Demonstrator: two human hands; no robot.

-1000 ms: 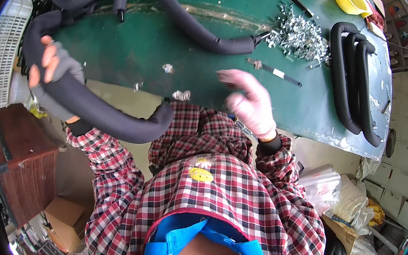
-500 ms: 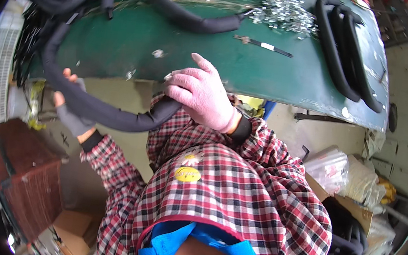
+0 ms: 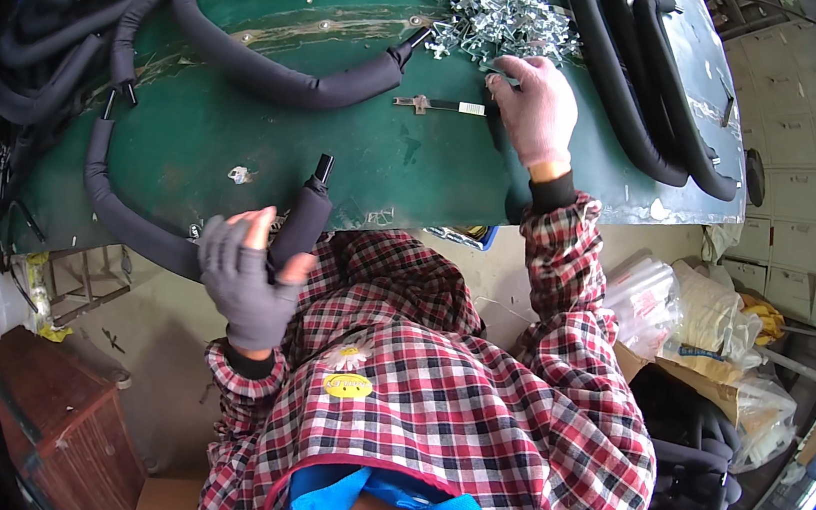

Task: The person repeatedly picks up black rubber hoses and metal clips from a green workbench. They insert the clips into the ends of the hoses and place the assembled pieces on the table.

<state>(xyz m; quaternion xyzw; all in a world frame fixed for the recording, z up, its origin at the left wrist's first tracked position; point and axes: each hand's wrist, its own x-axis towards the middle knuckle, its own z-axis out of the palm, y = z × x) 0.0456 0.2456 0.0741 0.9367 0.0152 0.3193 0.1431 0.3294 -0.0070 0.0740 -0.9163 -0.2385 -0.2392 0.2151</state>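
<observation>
My left hand (image 3: 249,282), in a grey glove with bare fingertips, is closed round a black foam-covered tube (image 3: 135,224). The thumb and index finger lie on either side of the tube's near end. That bent tube hangs past the table's front edge, and a bare black end points up beside the hand. My right hand (image 3: 535,108), in a pale pink glove, reaches to the near edge of a heap of small silver metal clips (image 3: 510,20). Its thumb and index finger are slightly apart, with nothing visible between them. Beside it lies a dark strip tool with a pale label (image 3: 457,108).
Another curved foam-covered tube (image 3: 286,87) lies on the green table (image 3: 408,169). More bent tubes (image 3: 639,80) rest at the right, and a tangle of them (image 3: 50,43) at the far left. Plastic bags (image 3: 650,298) and a brown wooden cabinet (image 3: 68,408) stand below.
My right hand has left the tube's end and moved right and away to the clips. My left hand has shifted right along the tube, whose bare end now points upward.
</observation>
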